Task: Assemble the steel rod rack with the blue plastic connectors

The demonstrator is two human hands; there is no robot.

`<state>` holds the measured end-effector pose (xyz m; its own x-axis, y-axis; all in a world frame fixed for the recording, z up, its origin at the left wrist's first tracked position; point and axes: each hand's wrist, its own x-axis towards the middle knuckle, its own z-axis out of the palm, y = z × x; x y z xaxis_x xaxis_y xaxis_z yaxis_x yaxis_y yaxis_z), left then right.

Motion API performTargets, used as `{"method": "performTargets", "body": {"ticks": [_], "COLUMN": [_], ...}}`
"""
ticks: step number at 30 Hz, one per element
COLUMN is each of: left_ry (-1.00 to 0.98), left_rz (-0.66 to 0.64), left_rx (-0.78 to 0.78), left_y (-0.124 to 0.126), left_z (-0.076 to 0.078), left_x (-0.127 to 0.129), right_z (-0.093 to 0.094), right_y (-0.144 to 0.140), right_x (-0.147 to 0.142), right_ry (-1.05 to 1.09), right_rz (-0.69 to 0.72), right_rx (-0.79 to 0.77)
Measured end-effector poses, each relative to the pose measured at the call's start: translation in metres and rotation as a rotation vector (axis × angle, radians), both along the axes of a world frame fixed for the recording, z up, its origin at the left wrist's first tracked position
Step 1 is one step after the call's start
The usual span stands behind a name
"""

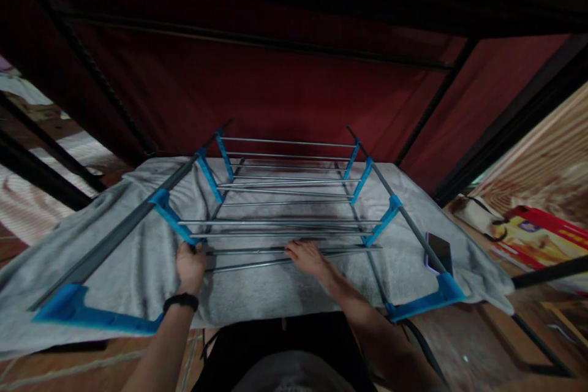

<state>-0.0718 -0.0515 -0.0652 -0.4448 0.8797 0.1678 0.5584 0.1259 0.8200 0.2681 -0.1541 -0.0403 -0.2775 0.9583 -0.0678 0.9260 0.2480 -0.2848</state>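
A rack of grey metal rods (280,222) and blue plastic brackets (384,220) lies on a grey blanket (275,300). My left hand (190,266), with a dark band on its wrist, is closed at the left end of a loose-looking metal rod (257,252), just below a blue bracket (173,217). Its fingertips are partly hidden. My right hand (307,256) grips the same rod near the middle, fingers curled over it. Another thin rod (248,267) lies slanted just in front, its right part passing behind my right hand.
A phone (438,253) lies on the blanket at the right, beside the rack's side pole (420,236). Red cloth (275,98) with dark metal bars (257,43) stands behind. Right of the blanket are a white bag (478,215) and a red-yellow package (546,233).
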Motion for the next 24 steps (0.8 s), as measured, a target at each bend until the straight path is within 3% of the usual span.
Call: {"method": "performTargets", "body": {"ticks": [7,13,16,19,24], "left_ry": [-0.157,-0.260,-0.375,-0.430,-0.429], "left_rz": [0.009,0.148,0.141,0.090,0.038], "left_rx": [0.059,0.238,0.393,0.506,0.546], "left_y": [-0.013,-0.023,-0.027,-0.026,-0.015], "left_z": [0.002,0.001,0.022,0.052,0.090], "left_x": [-0.004,-0.003,0.004,0.010,0.014], "right_z": [0.009,0.052,0.079,0.101,0.115], "right_y": [-0.032,-0.057,-0.057,-0.044,-0.017], "right_x": [-0.020,-0.019,-0.025,-0.031,-0.039], "right_ry": [0.062,0.008,0.002,-0.004,-0.024], "right_rz": [0.046,0.025,0.000,-0.036,-0.032], "right_rx": [0.202,0.414,0.571,0.699,0.775]}}
